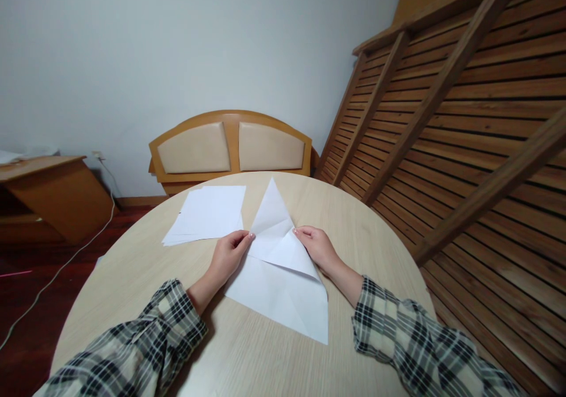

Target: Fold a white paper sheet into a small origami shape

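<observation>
A creased white sheet of paper (278, 291) lies partly folded in front of me, its far end coming to a point and a folded flap crossing its middle. My left hand (231, 254) pinches the paper's left edge between thumb and fingers. On the opposite edge, my right hand (317, 246) is closed on the paper too, with thumb and index finger near the flap. The lower part of the sheet spreads toward me as a wide single layer. What lies beneath the flap is hidden.
A loose stack of white paper (210, 211) rests at the far left of the round wooden table (371, 338). Behind the table stands a padded headboard (234, 143). Wooden slats (442, 131) lean at the right. A desk (53, 196) and a white cable (66, 264) are at the left.
</observation>
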